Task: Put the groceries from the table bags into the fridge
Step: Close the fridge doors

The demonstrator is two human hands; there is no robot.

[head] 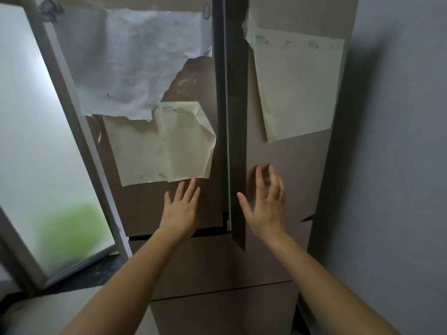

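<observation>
Straight ahead of me: fridge (217, 264), brown, standing between a frosted window (36, 141) on the left and a grey wall (399, 141) on the right.
Upper doors: two, side by side; left door (145, 209) looks closed, while right door (297, 170) stands slightly ajar, its dark inner edge (235, 141) showing forward of the left one.
Lower fronts: two drawer fronts stacked below the doors, both flush.
Left hand (180, 209): held palm-first at the left door's lower part, fingers straight and close together, holding nothing; fingertips sit just below the cream sheet.
Right hand (266, 209): raised at the right door beside its inner edge, fingers spread and a little bent, holding nothing; I cannot tell whether it touches the panel.
White sheet (135, 64): large, crumpled, torn along its lower edge, high on the left door; faint marks, unreadable.
Cream sheet (167, 146): creased, partly under the white one, right side folded; small dark print at top and bottom, too blurred to read.
Second cream sheet (297, 85): on the right door, upper half; a row of small headings across its top, illegible.
Clip (205, 11): small, at the left door's top.
Window detail: green blur (70, 233) behind the glass, dark sill (92, 274) below.
</observation>
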